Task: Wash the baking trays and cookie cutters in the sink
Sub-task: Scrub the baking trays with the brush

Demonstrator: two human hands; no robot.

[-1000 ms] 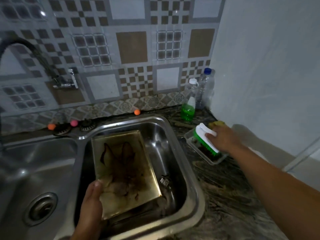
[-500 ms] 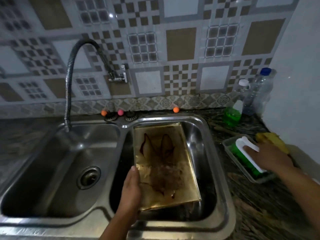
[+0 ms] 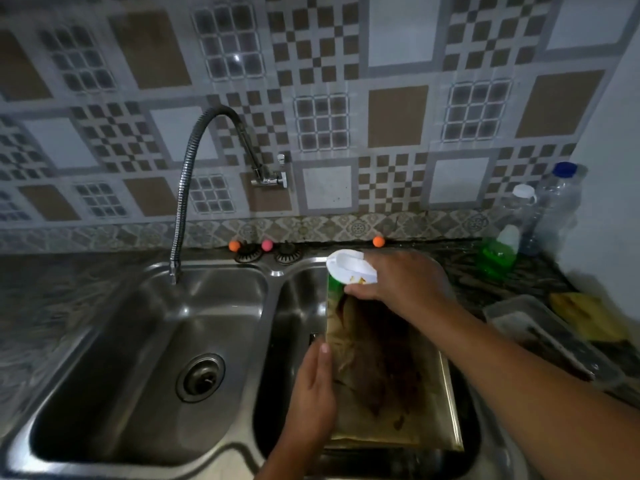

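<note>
A stained, burnt baking tray [image 3: 381, 386] stands tilted in the right basin of the steel double sink [image 3: 277, 271]. My left hand [image 3: 311, 393] grips the tray's left edge, thumb on its inner face. My right hand [image 3: 401, 278] holds a scrub brush [image 3: 346, 268] with a white handle and green bristles, pressed on the tray's far end. No cookie cutters show.
A flexible tap [image 3: 183, 188] hangs over the left basin, whose drain [image 3: 201, 377] is open to view. On the right counter stand a clear plastic container [image 3: 540, 334], a yellow sponge [image 3: 588, 317], a green soap bottle [image 3: 498, 251] and a water bottle [image 3: 557, 206].
My right hand lifted the brush out of the plastic container and carried it left onto the tray's far end. My left hand kept hold of the tray.
</note>
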